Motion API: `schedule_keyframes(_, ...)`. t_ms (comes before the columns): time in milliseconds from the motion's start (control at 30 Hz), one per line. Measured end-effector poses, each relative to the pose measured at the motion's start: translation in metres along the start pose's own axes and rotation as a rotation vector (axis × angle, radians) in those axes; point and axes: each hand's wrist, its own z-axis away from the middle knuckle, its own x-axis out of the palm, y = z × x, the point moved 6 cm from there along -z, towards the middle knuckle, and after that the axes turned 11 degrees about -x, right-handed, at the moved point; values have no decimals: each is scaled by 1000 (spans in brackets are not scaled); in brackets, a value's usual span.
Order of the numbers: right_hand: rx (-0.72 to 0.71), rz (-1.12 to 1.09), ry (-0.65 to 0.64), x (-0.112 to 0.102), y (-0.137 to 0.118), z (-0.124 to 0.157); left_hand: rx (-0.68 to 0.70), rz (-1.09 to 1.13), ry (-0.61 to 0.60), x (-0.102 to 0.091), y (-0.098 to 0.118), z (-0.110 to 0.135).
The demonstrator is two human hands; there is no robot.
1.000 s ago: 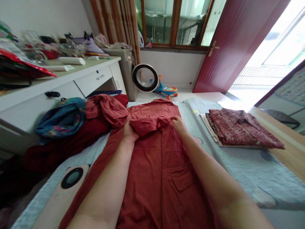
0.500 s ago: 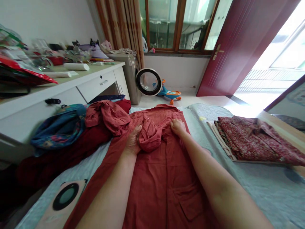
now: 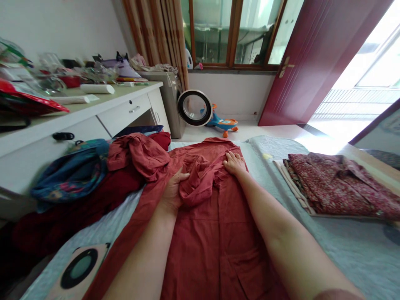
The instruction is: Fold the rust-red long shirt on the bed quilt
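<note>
1. Since the frame half a second ago, my right hand [image 3: 235, 163] has loosened from a curled fist to flatter fingers, and the bunched sleeve [image 3: 200, 183] beside my left hand [image 3: 172, 189] has slid slightly nearer me.
2. At far left, a blue floral cloth [image 3: 71, 175] slumps in a soft, rounded heap against a dark red cloth [image 3: 84, 212], whose lower end sinks into shadow where I can't make out its edge.
3. Just below lies a pale flat slab [image 3: 101, 254] with a black ring on it, cut off by the bottom of the view.
4. Across the middle, the rust-red garment [image 3: 193, 241] is spread on the bed cover [image 3: 337, 239], matte and finely creased, with a flapped pocket; its near end runs out of view.
5. At the bunched sleeve, my left thumb lies along the cloth; the folds hide the other fingers, so I can't tell whether they grip.
6. My right hand rests palm down near the collar, fingers slightly spread on the fabric.
7. Farther right, a folded speckled red garment [image 3: 337, 179] tops a stack of paler cloth [image 3: 295, 187], its right end cut off by the frame.
</note>
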Motion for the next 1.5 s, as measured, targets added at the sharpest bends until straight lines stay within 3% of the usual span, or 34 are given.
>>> schedule_keyframes(133,-18,-36,8,-4,7,-5,-26,-41,-136,25,-4,14)
schedule_keyframes(267,-55,-86,13,-7,20,-12,-196,-138,-459,62,-33,32)
schedule_keyframes(400,-108,-147,25,-11,29,-16,-493,-526,-775,87,-71,53)
schedule_keyframes(467,-119,-168,45,-12,32,-15,-477,-768,-859,95,-76,58)
schedule_keyframes(533,-108,-175,74,-13,35,-14,-282,-882,-772,100,-66,50)
schedule_keyframes(567,-100,-174,88,-13,36,-13,-152,-886,-645,99,-57,42)
schedule_keyframes(700,-73,-157,110,-11,34,-11,278,-863,63,63,-27,11)
schedule_keyframes(767,-65,-142,109,-10,31,-10,348,-945,285,45,-28,3)
schedule_keyframes(867,-42,-116,99,-7,25,-8,321,-1094,455,28,-36,-6)
schedule_keyframes(933,-17,-97,86,-5,23,-7,270,-1135,461,24,-40,-8)
schedule_keyframes(1100,42,-77,34,1,21,-8,182,-837,199,29,-43,-14)
schedule_keyframes(1267,80,-114,16,7,24,-14,227,-624,251,32,-35,-10)
schedule_keyframes(1367,81,-178,50,10,27,-16,204,-603,179,42,-37,-7)
schedule_keyframes(1500,70,-307,167,6,37,-18,151,-640,-21,65,-48,0)
